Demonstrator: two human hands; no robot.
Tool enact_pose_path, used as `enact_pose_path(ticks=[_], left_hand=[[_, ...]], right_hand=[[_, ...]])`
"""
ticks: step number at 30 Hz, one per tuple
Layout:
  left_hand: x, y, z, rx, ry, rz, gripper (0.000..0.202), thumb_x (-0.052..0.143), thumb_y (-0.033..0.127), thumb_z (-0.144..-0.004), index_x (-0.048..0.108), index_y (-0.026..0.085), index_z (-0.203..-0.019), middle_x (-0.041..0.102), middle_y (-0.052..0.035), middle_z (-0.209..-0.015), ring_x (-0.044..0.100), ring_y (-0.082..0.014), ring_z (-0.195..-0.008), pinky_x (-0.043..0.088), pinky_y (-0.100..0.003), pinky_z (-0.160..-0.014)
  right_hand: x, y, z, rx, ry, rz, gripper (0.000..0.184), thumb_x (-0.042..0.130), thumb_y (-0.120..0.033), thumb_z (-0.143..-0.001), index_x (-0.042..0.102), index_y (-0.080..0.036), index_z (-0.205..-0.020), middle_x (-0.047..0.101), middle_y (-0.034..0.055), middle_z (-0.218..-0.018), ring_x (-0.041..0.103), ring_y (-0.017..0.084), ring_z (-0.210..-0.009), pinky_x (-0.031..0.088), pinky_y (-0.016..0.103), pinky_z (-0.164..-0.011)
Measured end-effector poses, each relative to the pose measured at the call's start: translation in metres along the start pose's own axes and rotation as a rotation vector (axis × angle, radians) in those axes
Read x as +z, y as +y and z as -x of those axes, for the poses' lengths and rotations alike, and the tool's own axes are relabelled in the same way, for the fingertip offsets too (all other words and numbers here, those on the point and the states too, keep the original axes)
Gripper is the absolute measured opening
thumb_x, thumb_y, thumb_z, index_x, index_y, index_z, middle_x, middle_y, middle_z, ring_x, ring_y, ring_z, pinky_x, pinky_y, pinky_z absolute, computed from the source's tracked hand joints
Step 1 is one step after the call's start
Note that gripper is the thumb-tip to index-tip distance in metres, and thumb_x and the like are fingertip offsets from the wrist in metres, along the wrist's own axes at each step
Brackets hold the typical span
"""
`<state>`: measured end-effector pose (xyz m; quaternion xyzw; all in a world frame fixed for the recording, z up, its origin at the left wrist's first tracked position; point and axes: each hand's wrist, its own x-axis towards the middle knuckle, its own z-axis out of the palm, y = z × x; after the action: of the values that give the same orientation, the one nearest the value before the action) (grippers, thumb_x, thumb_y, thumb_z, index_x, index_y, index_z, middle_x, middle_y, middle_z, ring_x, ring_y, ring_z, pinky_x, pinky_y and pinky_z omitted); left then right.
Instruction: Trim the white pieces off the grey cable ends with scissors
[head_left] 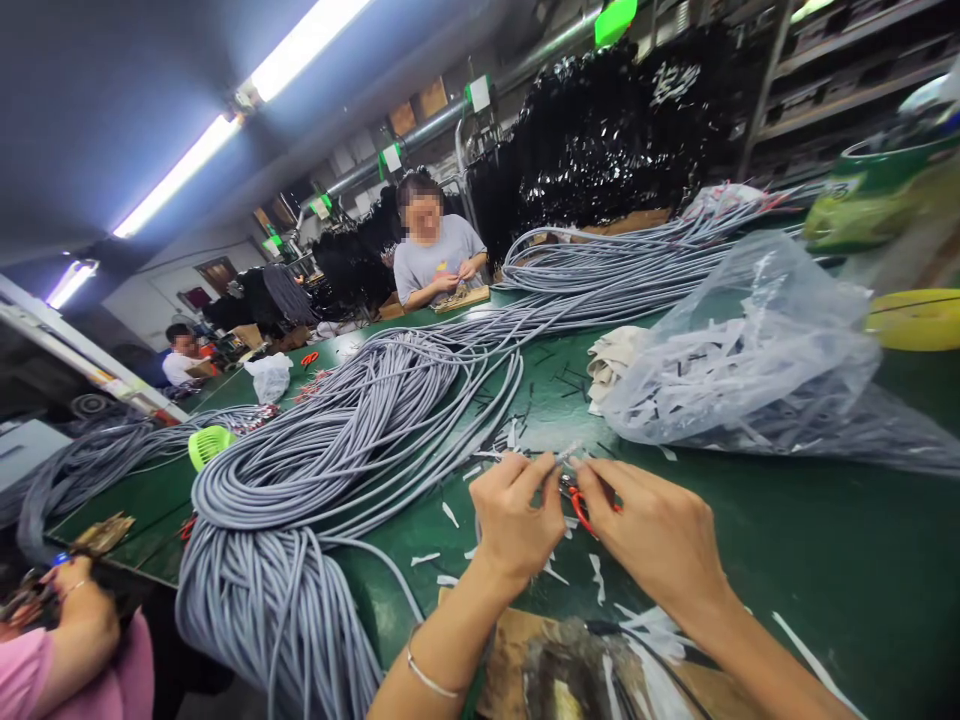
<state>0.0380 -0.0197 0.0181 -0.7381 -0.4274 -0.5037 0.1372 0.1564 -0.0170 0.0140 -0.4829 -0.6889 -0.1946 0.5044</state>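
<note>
My left hand (519,512) is closed in a pinch, its fingertips near those of my right hand (654,530). A grey cable (478,527) runs up beside the left palm and appears to pass into that hand; its end is hidden by the fingers. Between the two hands shows a small pale, blurred piece (570,450). The right thumb and forefinger are pressed together there, but what they grip is too small to make out. Just behind the right fingers is a red-handled tool (582,512), partly covered. White strip scraps (598,578) are scattered around on the green table (810,560).
Large coils of grey cable (322,440) cover the left side. A clear plastic bag (742,370) of white strips stands right, beside a cloth (616,362). A wooden board (517,640) lies below my hands. One co-worker (439,260) sits opposite; another's arm (86,610) shows left.
</note>
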Motion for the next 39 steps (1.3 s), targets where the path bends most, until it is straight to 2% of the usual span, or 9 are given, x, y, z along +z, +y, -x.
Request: enact_pose_path(ticks=[4,8,12,16,24,29,33,36,39], left_hand=[[0.002,0.000,0.001,0.031,-0.068,-0.063,0.020,0.050,0.011,-0.081,0.069,0.016,-0.079,0.060,-0.0022,-0.058,0.053,-0.0114,-0.049,0.041,-0.021,-0.049],[0.003,-0.008,-0.002,-0.227,-0.213,-0.029,0.015,0.057,0.011,-0.075,0.070,0.016,-0.073,0.061,-0.0031,-0.060,0.055,-0.0127,-0.052,0.041,-0.022,-0.050],[-0.001,-0.014,-0.008,-0.441,-0.160,0.149,0.017,0.056,0.018,-0.079,0.071,0.014,-0.073,0.062,-0.0042,-0.063,0.056,-0.0128,-0.056,0.042,-0.020,-0.050],[-0.007,-0.009,-0.011,-0.430,-0.141,0.242,0.021,0.053,0.020,-0.081,0.070,0.014,-0.071,0.060,-0.0041,-0.061,0.055,-0.0122,-0.056,0.041,-0.020,-0.048],[-0.007,-0.003,-0.007,-0.405,-0.179,0.274,0.020,0.054,0.021,-0.080,0.071,0.013,-0.072,0.060,-0.0045,-0.062,0.053,-0.0122,-0.055,0.038,-0.021,-0.048],[-0.007,-0.002,-0.011,-0.461,-0.213,0.327,0.022,0.054,0.021,-0.079,0.071,0.014,-0.068,0.059,-0.0028,-0.057,0.051,-0.0120,-0.053,0.038,-0.021,-0.049],[-0.002,-0.011,-0.012,-0.632,-0.211,0.317,0.026,0.051,0.020,-0.080,0.070,0.012,-0.064,0.063,-0.0040,-0.057,0.054,-0.0136,-0.053,0.040,-0.023,-0.053],[0.000,-0.012,-0.011,-0.641,-0.203,0.329,0.028,0.048,0.021,-0.082,0.070,0.013,-0.066,0.066,-0.0047,-0.061,0.056,-0.0142,-0.055,0.041,-0.024,-0.055],[-0.003,-0.006,-0.009,-0.481,-0.195,0.303,0.025,0.049,0.022,-0.083,0.070,0.015,-0.071,0.065,-0.0048,-0.064,0.055,-0.0141,-0.057,0.042,-0.023,-0.055]], right_hand=[[-0.003,-0.001,-0.001,-0.008,0.016,-0.062,0.040,0.035,-0.023,-0.093,0.059,-0.018,-0.061,0.063,0.0022,-0.052,0.056,0.012,-0.044,0.035,0.023,-0.044],[-0.007,-0.005,-0.001,-0.083,0.104,-0.306,0.027,0.045,-0.019,-0.089,0.060,-0.017,-0.067,0.062,0.0013,-0.055,0.056,0.010,-0.049,0.042,0.021,-0.055],[-0.006,-0.002,-0.002,-0.041,0.086,-0.129,0.028,0.046,-0.021,-0.089,0.061,-0.019,-0.065,0.062,0.0013,-0.055,0.055,0.012,-0.051,0.038,0.024,-0.052],[-0.003,0.005,-0.003,-0.035,0.069,0.005,0.031,0.045,-0.024,-0.090,0.063,-0.017,-0.065,0.062,0.0020,-0.054,0.053,0.014,-0.052,0.035,0.026,-0.053],[-0.001,0.005,-0.002,-0.042,0.053,-0.028,0.033,0.044,-0.025,-0.090,0.064,-0.017,-0.065,0.063,0.0021,-0.054,0.052,0.014,-0.052,0.035,0.026,-0.052],[-0.001,0.003,-0.002,0.075,0.011,-0.350,0.028,0.047,-0.026,-0.088,0.061,-0.019,-0.065,0.063,0.0017,-0.057,0.054,0.013,-0.051,0.041,0.024,-0.050],[-0.005,-0.005,-0.002,0.031,0.027,-0.640,0.023,0.050,-0.022,-0.084,0.060,-0.021,-0.064,0.062,-0.0003,-0.054,0.054,0.013,-0.047,0.045,0.025,-0.051],[-0.003,-0.011,0.001,0.201,0.017,-0.615,0.019,0.054,-0.027,-0.081,0.063,-0.021,-0.065,0.059,-0.0013,-0.050,0.051,0.011,-0.042,0.043,0.024,-0.046],[0.002,-0.011,0.004,0.417,-0.030,-0.592,0.020,0.060,-0.035,-0.076,0.069,-0.018,-0.070,0.054,-0.0024,-0.044,0.043,0.009,-0.036,0.037,0.022,-0.038]])
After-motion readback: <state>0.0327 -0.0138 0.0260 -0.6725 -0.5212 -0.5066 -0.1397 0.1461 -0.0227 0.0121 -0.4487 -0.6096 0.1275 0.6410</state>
